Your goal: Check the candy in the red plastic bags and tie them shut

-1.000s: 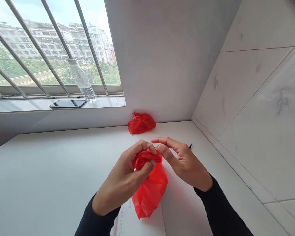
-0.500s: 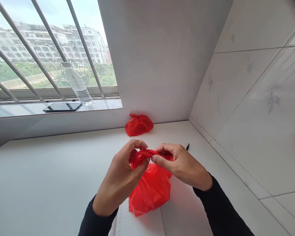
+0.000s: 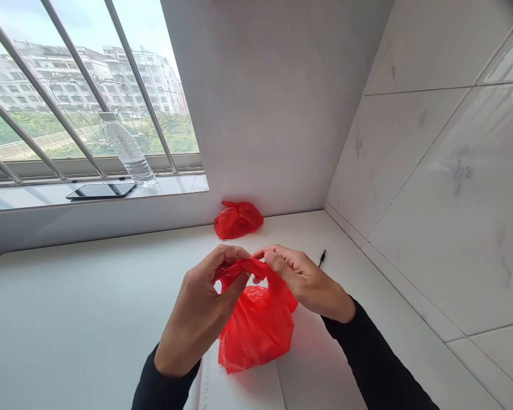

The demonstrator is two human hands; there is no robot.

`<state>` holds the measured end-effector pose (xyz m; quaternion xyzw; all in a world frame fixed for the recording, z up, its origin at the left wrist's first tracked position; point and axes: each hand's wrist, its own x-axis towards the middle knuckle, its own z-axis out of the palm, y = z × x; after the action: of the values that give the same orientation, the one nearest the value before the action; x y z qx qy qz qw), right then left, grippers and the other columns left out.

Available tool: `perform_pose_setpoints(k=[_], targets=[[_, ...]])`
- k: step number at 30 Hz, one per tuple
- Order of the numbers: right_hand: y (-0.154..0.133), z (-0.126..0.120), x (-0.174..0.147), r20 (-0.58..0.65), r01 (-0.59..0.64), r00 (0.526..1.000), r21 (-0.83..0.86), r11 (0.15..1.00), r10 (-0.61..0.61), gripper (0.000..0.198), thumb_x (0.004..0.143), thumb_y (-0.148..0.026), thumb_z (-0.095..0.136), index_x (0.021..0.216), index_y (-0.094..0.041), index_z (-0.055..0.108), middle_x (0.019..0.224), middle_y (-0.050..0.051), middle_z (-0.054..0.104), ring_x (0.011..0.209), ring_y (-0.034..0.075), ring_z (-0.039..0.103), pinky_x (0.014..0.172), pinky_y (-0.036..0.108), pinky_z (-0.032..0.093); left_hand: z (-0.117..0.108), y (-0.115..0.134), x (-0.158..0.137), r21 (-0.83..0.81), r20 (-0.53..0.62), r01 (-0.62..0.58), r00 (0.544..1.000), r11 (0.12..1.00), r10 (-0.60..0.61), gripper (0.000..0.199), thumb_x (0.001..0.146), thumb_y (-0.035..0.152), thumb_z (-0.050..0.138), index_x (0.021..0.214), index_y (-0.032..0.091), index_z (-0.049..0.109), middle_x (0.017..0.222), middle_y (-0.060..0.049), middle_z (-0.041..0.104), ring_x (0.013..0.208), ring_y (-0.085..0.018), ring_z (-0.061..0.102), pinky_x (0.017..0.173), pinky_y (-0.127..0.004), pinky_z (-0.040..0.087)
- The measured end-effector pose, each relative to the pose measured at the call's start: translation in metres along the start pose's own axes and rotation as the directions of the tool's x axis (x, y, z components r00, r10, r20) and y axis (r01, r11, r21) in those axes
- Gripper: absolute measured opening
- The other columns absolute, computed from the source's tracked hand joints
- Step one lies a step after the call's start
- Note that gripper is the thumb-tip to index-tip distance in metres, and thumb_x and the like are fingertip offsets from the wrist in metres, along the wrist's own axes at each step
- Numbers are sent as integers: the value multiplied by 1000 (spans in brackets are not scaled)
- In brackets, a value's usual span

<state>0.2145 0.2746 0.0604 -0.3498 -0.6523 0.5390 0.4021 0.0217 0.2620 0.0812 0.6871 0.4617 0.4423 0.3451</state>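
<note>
A white table [image 3: 89,319] carries a white sheet [image 3: 243,396], with the red bag [image 3: 256,341] over it. The bag's long axis rises from its base, nearest the wearer, to its twisted top. The left hand [image 3: 200,307] pinches that top, fingers curled; the right hand [image 3: 310,282], looser, holds plastic beside it. The sheet's print is too small to read.

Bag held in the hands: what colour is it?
The held bag is bright red, clearest in the head view.
</note>
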Motion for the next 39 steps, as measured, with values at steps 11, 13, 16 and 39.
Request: perform_pose_setpoints(k=[11,13,16,39], targets=[[7,-4,7,89,-27,996,232,972,6,33,100,-41,61,124,-21,70,102,4,70,96,16,64,91,32,51,-6,-11,2,95,-53,48,998,994,-43,36,90,32,66,80,25,32,84,3,58,75,-12,54,67,-26,46],[8,-4,7,102,-43,995,233,972,20,33,99,-41,62,124,-21,70,103,4,70,97,16,64,92,33,50,-8,-14,2,148,-43,24,999,989,-17,33,90,29,63,77,24,33,81,3,57,74,-12,51,65,-25,44],[8,-5,7,131,-68,991,213,975,40,34,100,-44,61,122,-21,70,100,4,69,95,17,64,90,33,50,-8,-16,3,210,-47,-14,999,978,24,25,89,26,62,78,24,39,79,4,56,73,-13,52,67,-27,44],[13,-6,11,12,-128,992,177,976,128,24,97,-40,61,92,-17,61,80,-3,55,69,10,48,66,26,38,-19,-24,2,415,4,-173,982,893,188,5,97,28,59,94,29,63,105,2,64,94,-15,63,74,-27,48]])
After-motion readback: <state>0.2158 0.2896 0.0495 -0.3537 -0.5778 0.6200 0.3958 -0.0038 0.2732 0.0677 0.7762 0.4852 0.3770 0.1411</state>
